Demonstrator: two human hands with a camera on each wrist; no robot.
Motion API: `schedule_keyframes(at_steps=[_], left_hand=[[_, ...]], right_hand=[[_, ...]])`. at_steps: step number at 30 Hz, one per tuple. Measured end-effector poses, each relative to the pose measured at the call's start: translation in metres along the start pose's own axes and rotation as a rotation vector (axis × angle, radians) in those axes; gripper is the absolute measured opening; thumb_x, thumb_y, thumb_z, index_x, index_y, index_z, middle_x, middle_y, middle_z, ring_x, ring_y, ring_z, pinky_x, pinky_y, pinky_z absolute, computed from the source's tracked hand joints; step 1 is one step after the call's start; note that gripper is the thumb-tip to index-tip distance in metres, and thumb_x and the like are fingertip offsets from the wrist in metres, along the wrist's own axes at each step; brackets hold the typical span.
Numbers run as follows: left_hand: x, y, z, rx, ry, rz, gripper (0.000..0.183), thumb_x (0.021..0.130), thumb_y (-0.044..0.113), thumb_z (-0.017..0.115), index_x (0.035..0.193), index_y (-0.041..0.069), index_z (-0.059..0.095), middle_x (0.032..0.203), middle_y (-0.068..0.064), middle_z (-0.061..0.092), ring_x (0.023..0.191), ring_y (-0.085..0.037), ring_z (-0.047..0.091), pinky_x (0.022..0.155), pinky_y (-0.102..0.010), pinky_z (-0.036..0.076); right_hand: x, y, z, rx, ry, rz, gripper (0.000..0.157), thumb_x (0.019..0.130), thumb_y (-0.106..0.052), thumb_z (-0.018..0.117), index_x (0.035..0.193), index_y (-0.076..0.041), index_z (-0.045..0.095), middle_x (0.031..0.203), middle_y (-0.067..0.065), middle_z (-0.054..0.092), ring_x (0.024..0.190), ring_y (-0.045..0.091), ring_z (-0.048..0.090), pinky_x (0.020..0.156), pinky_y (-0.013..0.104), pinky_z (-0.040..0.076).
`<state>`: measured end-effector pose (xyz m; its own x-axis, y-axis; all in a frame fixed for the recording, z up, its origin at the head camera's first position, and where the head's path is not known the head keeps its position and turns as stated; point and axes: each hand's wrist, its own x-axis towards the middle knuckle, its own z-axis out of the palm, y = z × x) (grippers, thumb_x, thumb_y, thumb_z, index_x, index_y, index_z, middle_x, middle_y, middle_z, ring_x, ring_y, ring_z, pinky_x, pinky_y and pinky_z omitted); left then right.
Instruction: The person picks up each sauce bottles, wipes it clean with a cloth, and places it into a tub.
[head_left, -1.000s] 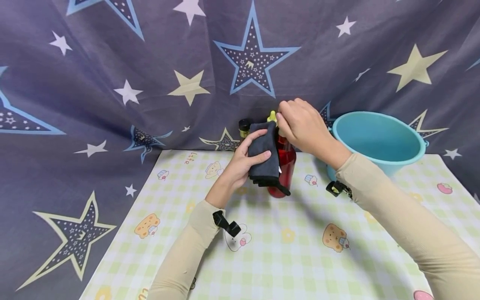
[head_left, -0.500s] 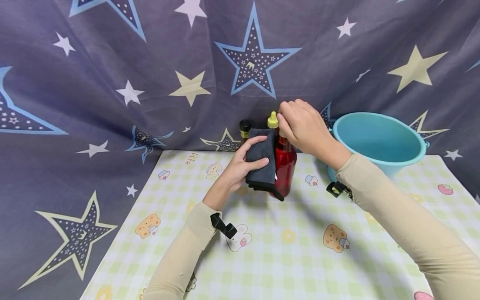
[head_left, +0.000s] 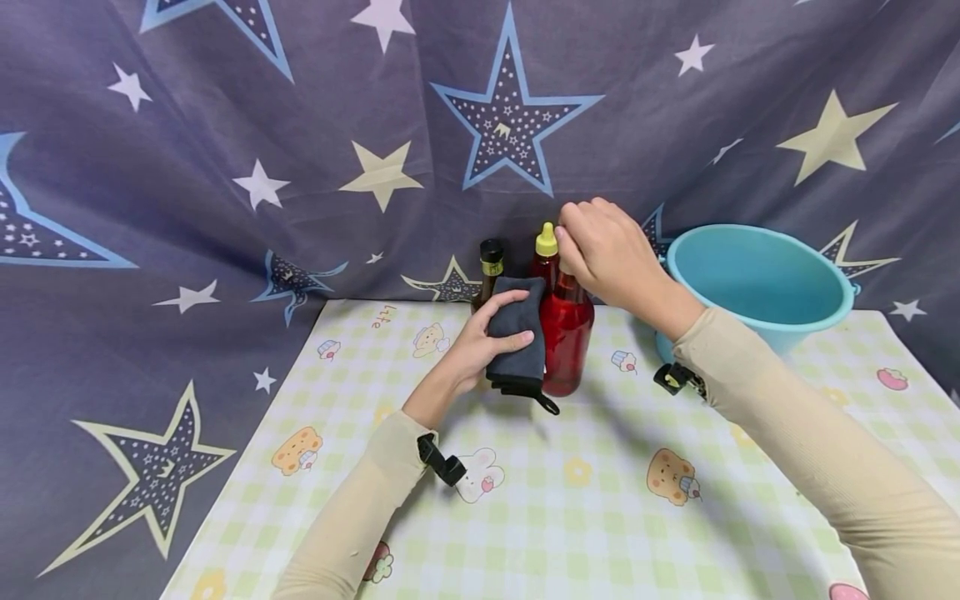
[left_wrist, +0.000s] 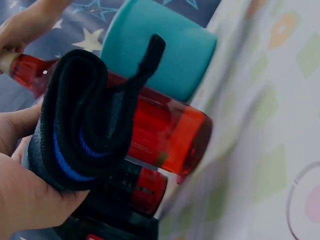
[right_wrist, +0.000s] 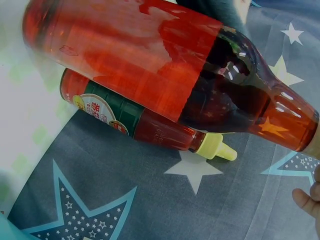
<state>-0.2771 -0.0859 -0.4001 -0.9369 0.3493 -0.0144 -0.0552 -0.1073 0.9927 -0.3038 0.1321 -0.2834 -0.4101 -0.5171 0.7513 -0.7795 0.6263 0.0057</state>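
My left hand (head_left: 471, 348) holds a folded dark grey cloth (head_left: 517, 337) with black edging and a hanging loop, thumb in front. The cloth lies against the left side of a red glass bottle (head_left: 570, 337), overlapping it in the left wrist view. My right hand (head_left: 609, 254) grips the upright bottle by the top of its neck, hiding the cap from above. In the right wrist view the bottle's red label (right_wrist: 125, 55) and darker shoulder show large. Close behind stands a squeeze sauce bottle (right_wrist: 165, 130) with a yellow nozzle cap. A dark bottle (head_left: 491, 268) with a black cap is partly hidden behind the cloth.
A turquoise bucket (head_left: 757, 279) stands at the back right, beside my right forearm. The table carries a green-checked cloth (head_left: 577, 517) with cartoon prints. A dark star-patterned curtain (head_left: 300, 108) hangs right behind the bottles.
My left hand has slid the cloth down and slightly left along the bottle, uncovering more of the red glass and the bottles behind. The right hand keeps its grip, nearly still.
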Motion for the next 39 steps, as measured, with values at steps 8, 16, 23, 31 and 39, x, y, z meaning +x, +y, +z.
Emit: schedule_keyframes(at_steps=[8,16,23,31,39], left_hand=[[-0.001,-0.015,-0.003,0.114,0.028,-0.084,0.059,0.090,0.006,0.077,0.139,0.033,0.060,0.141,-0.010,0.054,0.109,-0.025,0.063,0.083,-0.033,0.057],[0.000,-0.020,-0.003,0.153,0.036,-0.115,0.060,0.089,0.005,0.078,0.139,0.033,0.061,0.140,-0.014,0.054,0.109,-0.029,0.064,0.082,-0.036,0.057],[0.001,-0.022,-0.004,0.268,0.045,-0.089,0.064,0.085,-0.002,0.078,0.137,0.032,0.062,0.147,-0.010,0.047,0.117,-0.032,0.058,0.088,-0.038,0.053],[0.001,-0.028,-0.005,0.502,0.050,0.018,0.064,0.084,-0.002,0.080,0.138,0.027,0.062,0.137,-0.016,0.046,0.121,-0.036,0.051,0.101,-0.047,0.046],[-0.001,-0.028,-0.001,0.757,0.033,-0.017,0.065,0.086,0.004,0.080,0.141,0.031,0.060,0.136,-0.019,0.047,0.120,-0.039,0.054,0.098,-0.051,0.048]], right_hand=[[0.000,-0.001,0.000,0.005,-0.001,0.006,0.027,0.106,-0.018,0.043,0.085,-0.004,0.052,0.068,0.008,0.048,0.065,0.024,0.039,0.066,0.035,0.030],[0.001,0.000,0.000,0.009,0.012,-0.009,0.028,0.107,-0.018,0.043,0.084,-0.004,0.051,0.067,0.008,0.047,0.063,0.025,0.038,0.066,0.035,0.029],[0.001,0.001,0.000,0.018,0.012,-0.016,0.029,0.107,-0.020,0.043,0.084,-0.004,0.051,0.067,0.008,0.047,0.063,0.025,0.038,0.066,0.034,0.029],[0.001,0.001,0.000,0.023,0.011,-0.012,0.029,0.107,-0.020,0.043,0.084,-0.004,0.051,0.067,0.008,0.047,0.063,0.025,0.037,0.066,0.034,0.028],[0.001,0.000,0.000,0.020,0.013,-0.008,0.030,0.107,-0.020,0.043,0.083,-0.004,0.050,0.066,0.007,0.046,0.063,0.025,0.036,0.065,0.034,0.028]])
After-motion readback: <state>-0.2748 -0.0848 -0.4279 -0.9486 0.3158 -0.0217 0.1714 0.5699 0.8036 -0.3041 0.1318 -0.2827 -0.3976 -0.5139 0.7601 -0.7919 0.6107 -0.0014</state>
